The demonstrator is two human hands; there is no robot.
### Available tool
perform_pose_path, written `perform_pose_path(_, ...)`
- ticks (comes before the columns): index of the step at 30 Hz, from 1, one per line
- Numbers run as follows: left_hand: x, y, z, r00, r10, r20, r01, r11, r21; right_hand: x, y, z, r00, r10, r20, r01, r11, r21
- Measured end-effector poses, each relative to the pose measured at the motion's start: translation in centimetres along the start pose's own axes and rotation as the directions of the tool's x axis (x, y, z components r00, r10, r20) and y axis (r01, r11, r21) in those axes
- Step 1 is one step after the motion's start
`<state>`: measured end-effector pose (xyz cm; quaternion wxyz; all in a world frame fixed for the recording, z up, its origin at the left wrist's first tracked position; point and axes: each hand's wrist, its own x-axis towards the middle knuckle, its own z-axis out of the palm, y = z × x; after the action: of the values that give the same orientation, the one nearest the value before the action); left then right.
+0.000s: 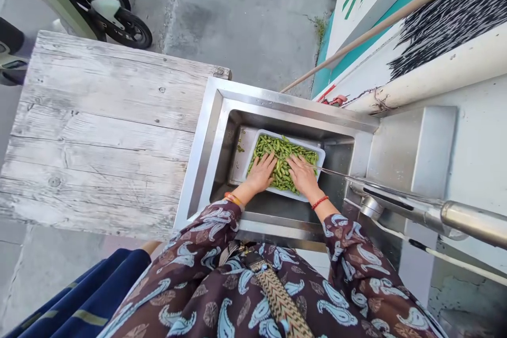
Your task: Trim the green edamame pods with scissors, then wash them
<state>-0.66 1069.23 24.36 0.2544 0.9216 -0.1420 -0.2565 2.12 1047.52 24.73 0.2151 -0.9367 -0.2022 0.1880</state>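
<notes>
Green pods (282, 169) fill a white rectangular tray (321, 158) that sits inside a stainless steel sink (237, 216). My left hand (261, 171) rests on the pods at the tray's left side, its fingers spread and the palm down. On the right side my right hand (303, 174) lies on the pods in the same way, fingers apart. Neither hand is closed round anything. A thin stream, which looks like water, runs from the metal faucet (396, 200) to the pods beside my right hand.
A weathered wooden table (99, 142) adjoins the sink's left side. Scooters (127, 26) stand at the upper left. A mop with a long wooden handle (380, 26) leans at the upper right. Part of another person in dark blue clothing (91, 296) shows at the lower left.
</notes>
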Motion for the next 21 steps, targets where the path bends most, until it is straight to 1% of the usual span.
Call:
perform_pose_path(1, -0.2, -0.3, -0.4, 0.999, -0.034, -0.042, 0.034, 0.999, 0.002, 0.4, 0.2, -0.1, 0.999, 0.03, -0.04, -0.03, 1.0, 0.006)
perform_pose_path(3, -0.2, -1.1, -0.8, 0.983, -0.14, -0.117, 0.138, 0.99, -0.025, 2.5, -0.3, 0.2, 0.991, 0.078, -0.11, -0.076, 0.997, 0.024)
perform_pose_path(4, 0.1, -1.5, -0.8, 0.976, -0.179, -0.124, 0.175, 0.984, -0.045, 3.8, -1.0, 0.7, 0.988, 0.095, -0.123, -0.092, 0.995, 0.024)
perform_pose_path(5, 0.3, -1.8, -0.7, 0.974, -0.199, -0.113, 0.193, 0.979, -0.06, 5.1, -1.8, 1.3, 0.989, 0.102, -0.106, -0.101, 0.995, 0.01)
perform_pose_path(7, 0.7, -2.4, -0.2, 0.981, -0.184, -0.064, 0.179, 0.981, -0.074, 6.6, -3.4, 2.4, 0.995, 0.084, -0.05, -0.086, 0.996, -0.038)
perform_pose_path(8, 0.7, -2.6, 0.0, 0.986, -0.163, -0.04, 0.159, 0.984, -0.081, 6.6, -3.9, 2.8, 0.999, 0.049, -0.014, -0.05, 0.997, -0.057)
perform_pose_path(9, 0.6, -2.8, 0.1, 0.989, -0.146, -0.024, 0.143, 0.985, -0.094, 6.0, -4.2, 2.9, 1.0, 0.002, 0.022, 0.0, 0.998, -0.067)
perform_pose_path(11, 0.1, -3.2, 0.1, 0.989, -0.147, -0.032, 0.141, 0.979, -0.15, 3.5, -3.8, 2.5, 0.991, -0.104, 0.085, 0.11, 0.992, -0.067)
perform_pose_path(12, -0.3, -3.4, 0.0, 0.983, -0.176, -0.06, 0.162, 0.968, -0.192, 1.9, -3.4, 2.2, 0.986, -0.135, 0.101, 0.142, 0.987, -0.07)
perform_pose_path(13, -0.6, -3.6, -0.1, 0.967, -0.235, -0.1, 0.206, 0.948, -0.242, 0.4, -3.0, 1.8, 0.984, -0.142, 0.103, 0.151, 0.985, -0.083)
perform_pose_path(14, -0.9, -3.8, -0.2, 0.935, -0.328, -0.133, 0.276, 0.911, -0.306, -0.8, -2.8, 1.5, 0.988, -0.128, 0.088, 0.137, 0.985, -0.104)
perform_pose_path(15, -1.1, -4.0, -0.3, 0.89, -0.432, -0.144, 0.355, 0.856, -0.376, -1.6, -2.8, 1.3, 0.99, -0.12, 0.075, 0.129, 0.984, -0.126)
perform_pose_path(16, -1.2, -4.2, -0.3, 0.842, -0.525, -0.128, 0.426, 0.791, -0.44, -1.8, -3.0, 1.4, 0.989, -0.128, 0.07, 0.138, 0.98, -0.146)
perform_pose_path(17, -1.3, -4.3, -0.2, 0.801, -0.592, -0.092, 0.481, 0.727, -0.49, -1.6, -3.5, 1.7, 0.984, -0.159, 0.081, 0.171, 0.972, -0.16)
perform_pose_path(18, -1.2, -4.5, -0.1, 0.774, -0.631, -0.053, 0.517, 0.679, -0.521, -0.9, -4.1, 2.2, 0.971, -0.211, 0.11, 0.227, 0.96, -0.164)
perform_pose_path(19, -1.2, -4.6, 0.1, 0.762, -0.647, -0.024, 0.536, 0.651, -0.537, 0.2, -4.8, 2.8, 0.951, -0.272, 0.147, 0.294, 0.943, -0.158)
perform_pose_path(20, -1.1, -4.7, 0.3, 0.759, -0.651, -0.014, 0.541, 0.643, -0.541, 1.4, -5.5, 3.4, 0.929, -0.322, 0.181, 0.349, 0.925, -0.147)
perform_pose_path(21, -1.0, -4.8, 0.5, 0.758, -0.652, -0.019, 0.54, 0.645, -0.541, 2.7, -6.0, 3.8, 0.915, -0.35, 0.201, 0.379, 0.915, -0.136)
